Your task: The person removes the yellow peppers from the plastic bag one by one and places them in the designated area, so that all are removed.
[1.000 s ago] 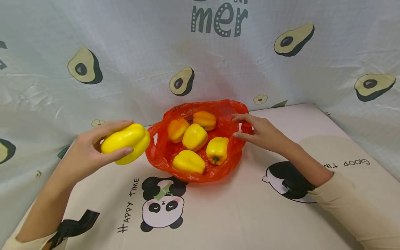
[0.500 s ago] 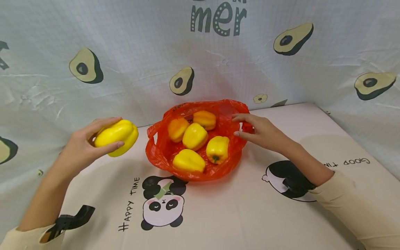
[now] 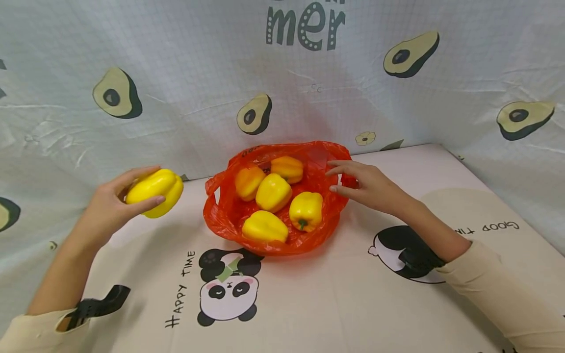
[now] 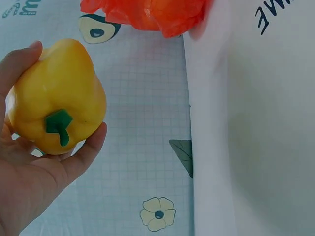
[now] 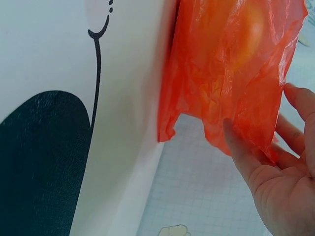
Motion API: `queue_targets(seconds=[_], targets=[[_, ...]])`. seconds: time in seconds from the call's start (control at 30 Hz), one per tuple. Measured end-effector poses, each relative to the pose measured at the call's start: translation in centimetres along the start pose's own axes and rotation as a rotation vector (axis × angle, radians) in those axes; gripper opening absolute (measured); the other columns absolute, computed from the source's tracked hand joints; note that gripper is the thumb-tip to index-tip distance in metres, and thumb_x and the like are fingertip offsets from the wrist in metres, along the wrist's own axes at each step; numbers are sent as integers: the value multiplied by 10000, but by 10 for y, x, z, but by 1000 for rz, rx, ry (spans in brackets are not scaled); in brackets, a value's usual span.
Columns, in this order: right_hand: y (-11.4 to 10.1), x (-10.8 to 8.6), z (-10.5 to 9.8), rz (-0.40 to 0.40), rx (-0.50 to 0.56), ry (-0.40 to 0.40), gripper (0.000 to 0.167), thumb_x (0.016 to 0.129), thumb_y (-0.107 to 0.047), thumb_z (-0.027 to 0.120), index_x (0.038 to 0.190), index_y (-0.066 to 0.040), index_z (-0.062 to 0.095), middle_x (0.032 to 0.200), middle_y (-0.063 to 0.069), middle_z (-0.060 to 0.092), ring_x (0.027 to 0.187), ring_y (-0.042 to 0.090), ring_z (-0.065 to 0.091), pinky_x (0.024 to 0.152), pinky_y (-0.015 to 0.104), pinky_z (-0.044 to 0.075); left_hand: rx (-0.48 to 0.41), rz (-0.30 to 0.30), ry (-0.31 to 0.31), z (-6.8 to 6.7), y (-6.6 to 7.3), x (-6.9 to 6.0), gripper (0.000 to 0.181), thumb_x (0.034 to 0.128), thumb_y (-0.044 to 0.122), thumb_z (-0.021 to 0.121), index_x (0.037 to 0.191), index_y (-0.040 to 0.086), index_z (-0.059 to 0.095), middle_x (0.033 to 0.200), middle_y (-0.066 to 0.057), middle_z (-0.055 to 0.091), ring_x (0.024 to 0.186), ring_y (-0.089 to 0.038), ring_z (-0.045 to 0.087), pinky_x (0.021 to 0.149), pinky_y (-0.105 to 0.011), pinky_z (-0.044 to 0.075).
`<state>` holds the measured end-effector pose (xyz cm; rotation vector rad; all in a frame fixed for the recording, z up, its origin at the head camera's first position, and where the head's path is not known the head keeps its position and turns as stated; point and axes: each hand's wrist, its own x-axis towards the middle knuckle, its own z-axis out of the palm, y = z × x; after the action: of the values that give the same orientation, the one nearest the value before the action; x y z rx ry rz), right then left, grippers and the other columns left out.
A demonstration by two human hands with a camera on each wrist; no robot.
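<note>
My left hand [image 3: 112,201] grips a yellow bell pepper [image 3: 156,193], held above the table to the left of a red plastic bag [image 3: 282,249]. In the left wrist view, the green stem of this bell pepper [image 4: 59,93] faces the camera, with thumb and fingers round its sides. The bag stands with its mouth wide, and several yellow and orange-tinged bell peppers [image 3: 273,192] lie inside it. At the bag's right rim, my right hand [image 3: 368,186] holds the edge and handle between thumb and fingers. Thin red plastic [image 5: 231,73] partly hides those fingers in the right wrist view.
The bag rests on a pale table cover [image 3: 309,304] printed with pandas and lettering. Right behind it rises a whitish curtain [image 3: 185,98] with avocado prints. A black strap [image 3: 103,304] sticks out from the left wrist.
My left hand has drawn the bell pepper leftward, away from the bag's left rim. The right hand stays at the right rim, and the bell peppers in the bag have not moved.
</note>
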<state>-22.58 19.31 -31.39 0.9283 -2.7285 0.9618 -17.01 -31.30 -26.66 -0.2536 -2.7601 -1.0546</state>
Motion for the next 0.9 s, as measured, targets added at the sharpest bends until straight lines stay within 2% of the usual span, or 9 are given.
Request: queue_targets(seconds=[0.13,0.2,0.37,0.6,0.9], targets=[[-1,1,0,-4,-7,3,347,965,-234,716,1289,-116,672,1518,101,505,1096,249,579,900,435,576,-6,4,4,-1,-4,0,638,943,294,744,1520,213,485,1375,-9,495,1035,-173,477,750,-97,457],[-3,1,0,-4,-6,1,339,966,-235,714,1280,-112,679,1517,104,505,1111,258,578,906,437,575,-3,-1,3,-1,-5,0,639,944,301,742,1521,213,483,1373,-14,493,1031,-173,475,748,-98,454],[-4,1,0,0,4,-8,317,972,-242,706,1259,-107,693,1522,109,499,1300,320,530,934,473,566,11,-13,1,-3,-7,-1,638,943,314,741,1521,221,485,1400,-42,487,1033,-174,468,751,-97,442],[-3,2,0,-11,-4,-9,299,969,-233,711,1243,-112,704,1521,103,502,1260,309,551,868,438,578,20,-16,-8,-1,-12,-2,645,939,322,746,1518,215,484,1481,-92,450,1072,-168,456,750,-79,440],[-1,0,-1,-23,-11,6,281,966,-220,714,1225,-112,717,1510,102,514,1212,282,568,830,398,565,27,-11,-9,0,-19,2,653,931,289,759,1512,195,476,1482,-112,427,1062,-153,459,756,-69,426]])
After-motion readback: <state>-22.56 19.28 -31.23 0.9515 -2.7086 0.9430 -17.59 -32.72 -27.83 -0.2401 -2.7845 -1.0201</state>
